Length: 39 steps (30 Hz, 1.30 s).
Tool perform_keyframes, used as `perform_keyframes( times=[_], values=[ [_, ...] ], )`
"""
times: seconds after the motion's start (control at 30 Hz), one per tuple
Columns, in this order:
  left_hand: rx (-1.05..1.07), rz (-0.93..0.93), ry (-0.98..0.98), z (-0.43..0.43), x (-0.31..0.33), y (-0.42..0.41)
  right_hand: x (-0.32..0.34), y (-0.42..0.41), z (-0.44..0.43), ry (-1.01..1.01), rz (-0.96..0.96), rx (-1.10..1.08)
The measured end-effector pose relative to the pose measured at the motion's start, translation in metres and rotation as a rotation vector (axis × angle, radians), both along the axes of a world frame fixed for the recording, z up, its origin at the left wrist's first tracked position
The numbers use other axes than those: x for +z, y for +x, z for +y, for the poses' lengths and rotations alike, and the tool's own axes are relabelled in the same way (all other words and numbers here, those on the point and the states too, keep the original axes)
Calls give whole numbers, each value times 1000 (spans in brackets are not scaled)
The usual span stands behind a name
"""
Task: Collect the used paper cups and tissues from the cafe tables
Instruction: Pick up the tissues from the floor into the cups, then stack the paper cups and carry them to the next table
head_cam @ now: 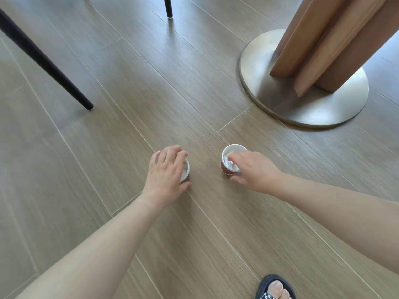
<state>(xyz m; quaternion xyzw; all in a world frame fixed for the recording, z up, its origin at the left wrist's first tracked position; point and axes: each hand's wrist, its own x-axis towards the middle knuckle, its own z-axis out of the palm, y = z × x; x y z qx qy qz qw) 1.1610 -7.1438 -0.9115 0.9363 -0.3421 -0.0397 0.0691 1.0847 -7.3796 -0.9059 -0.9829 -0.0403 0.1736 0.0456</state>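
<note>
Two used cups in hand, one to each side, with plank floor (108,147) beneath both.

Left hand (166,169) clamped over the left cup (187,170) from above: fingers curled across the mouth, thumb hooked round the lower wall. Covers most of the opening, probably to keep whatever sits inside from tipping out on the way. Only a sliver of white rim and a strip of brown wall show past the knuckles. Something pale just inside that rim, too hidden to name.

Right hand (257,171) pinching the right cup (224,168) at its near edge: fingertips dipped over the rim, thumb under on the outside wall. A narrow grip on the lip rather than a wrap, which leaves the mouth open to view. Inside, a crumpled white tissue (230,161) right under the fingertips, likely pressed down so that cup and tissue travel as one piece. Reddish-brown wall below the white rim, tilted slightly toward the camera.

Cups apart, neither touching the other. Cannot tell for certain whether they hang above the floor or stand on it; the thumbs tucked beneath suggest carrying.

Beyond the right grip, a wooden table pedestal (323,50) on a round metal base (269,67). Far out past the left grip, a black chair leg (47,61). Back toward the body from the right arm, a sandalled foot (274,288).

Collection seems well underway for these two, with a bin or tray needed next and none in sight.
</note>
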Motion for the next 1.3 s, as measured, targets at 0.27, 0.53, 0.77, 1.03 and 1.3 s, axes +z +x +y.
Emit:
perform_keyframes(
  times=[0.27,0.53,0.77,1.03,1.3],
  values=[
    [43,68,47,17,5,0,14,10,16,-28,-21,51],
    [1,194,183,24,23,9,26,13,35,173,-58,80],
    [-122,144,248,35,110,31,114,49,58,183,-109,139],
    [-98,152,286,74,311,27,300,35,107,375,-121,28],
    [-62,195,79,93,550,12,534,15,136,416,-143,-9]
  ],
)
